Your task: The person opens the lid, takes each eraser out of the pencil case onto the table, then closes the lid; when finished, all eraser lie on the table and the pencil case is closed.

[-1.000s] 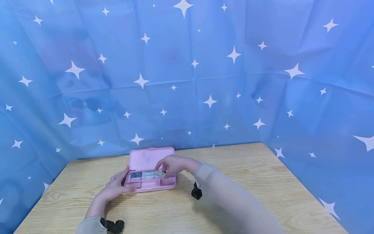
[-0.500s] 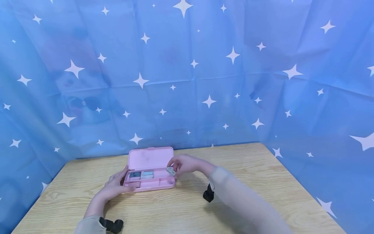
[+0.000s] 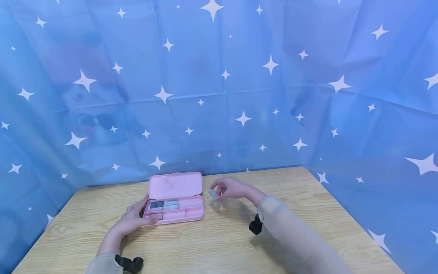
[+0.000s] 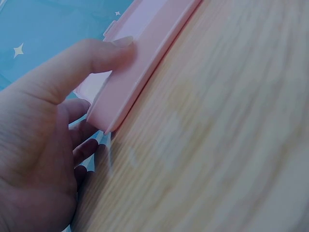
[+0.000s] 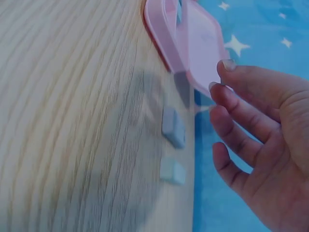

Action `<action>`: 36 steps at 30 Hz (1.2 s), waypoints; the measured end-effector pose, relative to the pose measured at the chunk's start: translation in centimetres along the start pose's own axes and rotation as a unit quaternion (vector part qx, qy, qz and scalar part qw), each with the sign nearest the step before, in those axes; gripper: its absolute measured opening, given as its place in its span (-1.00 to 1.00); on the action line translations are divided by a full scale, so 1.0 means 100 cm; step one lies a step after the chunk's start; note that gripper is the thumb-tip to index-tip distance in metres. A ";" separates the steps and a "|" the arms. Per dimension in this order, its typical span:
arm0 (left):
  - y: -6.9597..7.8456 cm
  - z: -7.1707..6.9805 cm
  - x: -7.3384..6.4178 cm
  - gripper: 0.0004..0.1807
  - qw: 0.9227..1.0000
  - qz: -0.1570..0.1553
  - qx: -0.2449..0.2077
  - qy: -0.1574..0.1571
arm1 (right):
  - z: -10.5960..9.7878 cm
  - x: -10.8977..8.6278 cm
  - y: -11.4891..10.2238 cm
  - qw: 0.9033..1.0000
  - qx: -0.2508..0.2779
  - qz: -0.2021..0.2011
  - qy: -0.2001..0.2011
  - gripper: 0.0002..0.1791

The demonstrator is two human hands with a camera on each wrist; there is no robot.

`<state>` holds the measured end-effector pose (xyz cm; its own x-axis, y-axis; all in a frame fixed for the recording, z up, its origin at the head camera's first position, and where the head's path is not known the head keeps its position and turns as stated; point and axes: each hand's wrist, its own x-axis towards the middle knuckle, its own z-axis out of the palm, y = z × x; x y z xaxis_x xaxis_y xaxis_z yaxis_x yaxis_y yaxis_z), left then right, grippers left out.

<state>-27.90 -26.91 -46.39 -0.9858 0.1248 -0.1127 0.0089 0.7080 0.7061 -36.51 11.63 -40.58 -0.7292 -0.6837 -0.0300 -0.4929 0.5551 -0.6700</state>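
Pink case, gripped by your left hand, lies open near the far edge of the table; seemingly partway: right hand pinching one small block outside, dark block and light-blue block inside.

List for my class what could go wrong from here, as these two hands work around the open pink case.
1. In the head view, the small pale block sits at the fingertips of the right hand, beyond the case's right end; it could slip onto the table.
2. The dark block and light-blue block have bare space to their right, so they might slide if the left hand jolts the pink case.
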 end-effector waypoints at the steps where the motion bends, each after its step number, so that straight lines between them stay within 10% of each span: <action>1: 0.000 0.000 0.000 0.25 1.000 0.001 0.000 0.000 | -0.001 -0.002 0.003 1.000 0.003 0.001 0.004 -0.49; 36: -0.002 0.000 0.001 0.25 1.000 0.004 -0.006 -0.002 | -0.024 -0.039 0.062 0.989 0.000 0.104 0.101 -0.53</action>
<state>-28.00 -26.99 -46.51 -0.9848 0.1344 -0.1098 0.0156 0.6987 0.7153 -37.82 18.88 -42.81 -0.8948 -0.4461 -0.0188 -0.3219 0.6736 -0.6654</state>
